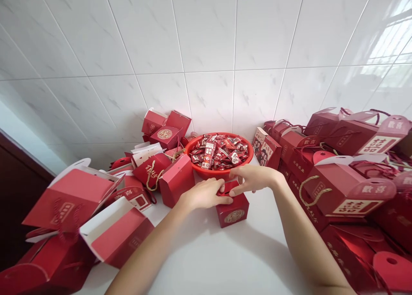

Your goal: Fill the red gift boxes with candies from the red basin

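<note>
A small red gift box (234, 214) with a gold round emblem stands on the white table in front of me. My left hand (206, 194) grips its top from the left, thumb lying along the upper front edge. Over the box's upper right side is my right hand (255, 178), its thumb on the top and its forefinger spread apart from the thumb. The top of the box is partly covered by my fingers. Just behind it sits a red basin (222, 173) heaped with candies (222, 151) in red wrappers.
Larger red gift boxes (177, 179) are piled on the left, some with open tops. More red boxes with rope handles (347, 183) are stacked on the right. A box with printed figures (265, 148) stands beside the basin. A tiled wall (209, 33) rises behind the white table (222, 260).
</note>
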Demonstrator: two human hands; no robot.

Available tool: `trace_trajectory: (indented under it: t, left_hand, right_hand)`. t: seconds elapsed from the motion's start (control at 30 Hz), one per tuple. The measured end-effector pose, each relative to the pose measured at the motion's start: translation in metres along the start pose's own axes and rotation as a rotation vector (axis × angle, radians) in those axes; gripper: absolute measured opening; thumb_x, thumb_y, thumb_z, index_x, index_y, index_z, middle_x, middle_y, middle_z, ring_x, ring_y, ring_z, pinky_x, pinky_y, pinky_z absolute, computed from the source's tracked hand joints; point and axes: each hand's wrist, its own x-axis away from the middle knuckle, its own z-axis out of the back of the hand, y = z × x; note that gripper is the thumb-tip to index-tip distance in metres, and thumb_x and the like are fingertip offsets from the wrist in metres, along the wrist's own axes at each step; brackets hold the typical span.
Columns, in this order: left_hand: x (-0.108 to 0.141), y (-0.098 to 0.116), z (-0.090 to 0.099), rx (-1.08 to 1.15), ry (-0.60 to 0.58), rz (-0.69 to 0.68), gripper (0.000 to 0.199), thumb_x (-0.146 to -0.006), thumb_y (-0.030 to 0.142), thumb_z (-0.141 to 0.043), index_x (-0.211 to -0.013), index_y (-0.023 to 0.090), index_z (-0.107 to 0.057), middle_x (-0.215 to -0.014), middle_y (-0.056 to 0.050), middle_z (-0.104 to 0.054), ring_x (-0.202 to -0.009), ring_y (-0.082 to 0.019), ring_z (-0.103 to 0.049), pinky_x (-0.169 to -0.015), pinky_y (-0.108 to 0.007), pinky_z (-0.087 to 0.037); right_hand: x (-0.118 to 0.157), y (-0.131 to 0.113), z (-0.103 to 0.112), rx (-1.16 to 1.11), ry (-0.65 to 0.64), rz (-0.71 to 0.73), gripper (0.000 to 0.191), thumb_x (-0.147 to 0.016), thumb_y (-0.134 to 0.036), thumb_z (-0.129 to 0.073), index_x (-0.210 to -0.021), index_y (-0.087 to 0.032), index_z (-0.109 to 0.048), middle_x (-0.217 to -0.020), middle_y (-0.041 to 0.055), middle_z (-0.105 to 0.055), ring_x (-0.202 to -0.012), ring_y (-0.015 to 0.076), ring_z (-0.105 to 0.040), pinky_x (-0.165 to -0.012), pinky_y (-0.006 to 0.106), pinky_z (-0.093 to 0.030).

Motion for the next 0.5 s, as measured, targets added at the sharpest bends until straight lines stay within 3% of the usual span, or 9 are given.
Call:
trace_trajectory:
  t: [0.07,0.17,0.3,0.5]
  left_hand:
    - [0.004,0.009,-0.003,-0.022,0.038,0.091,0.047,-0.084,0.067,-0.052,-0.091,0.021,-0.055,-0.101,-0.01,-0.066,-0.092,-0.029,-0.065,-0.064,-0.032,-0.043]
    - [0.009,0.02,-0.002,-0.019,0.045,0.168,0.036,-0.085,0.056,-0.055,-0.089,0.021,-0.055,-0.101,-0.012,-0.07,-0.09,-0.03,-0.068,-0.061,-0.032,-0.043]
    - [0.019,0.019,0.009,-0.032,0.015,0.096,0.019,-0.086,0.039,-0.054,-0.079,0.022,-0.054,-0.088,-0.007,-0.072,-0.08,-0.026,-0.069,-0.059,-0.031,-0.039]
    - [0.041,-0.002,0.034,0.046,0.111,0.011,0.046,-0.09,0.064,-0.043,-0.078,0.021,-0.055,-0.085,-0.005,-0.07,-0.078,-0.023,-0.065,-0.062,-0.03,-0.041]
  right_hand:
    - [0.0,-0.008,-0.007,0.039,-0.001,-0.032,0.067,-0.07,-0.063,-0.074,-0.119,-0.02,-0.058,-0.107,0.0093,-0.068,-0.068,0.0182,-0.066,-0.049,0.026,-0.047]
    - [-0.003,-0.026,-0.023,0.173,0.064,-0.051,0.067,-0.067,-0.065,-0.077,-0.112,-0.018,-0.06,-0.111,0.0136,-0.07,-0.089,0.0284,-0.07,-0.062,0.031,-0.052]
    - [-0.011,-0.046,-0.046,0.292,0.173,-0.09,0.064,-0.071,-0.058,-0.078,-0.117,-0.017,-0.06,-0.115,0.0177,-0.07,-0.106,0.0349,-0.068,-0.081,0.037,-0.053]
    - [0.0,-0.037,-0.046,0.305,0.225,-0.12,0.057,-0.076,-0.053,-0.071,-0.12,-0.018,-0.061,-0.118,0.017,-0.069,-0.103,0.0346,-0.069,-0.08,0.037,-0.051]
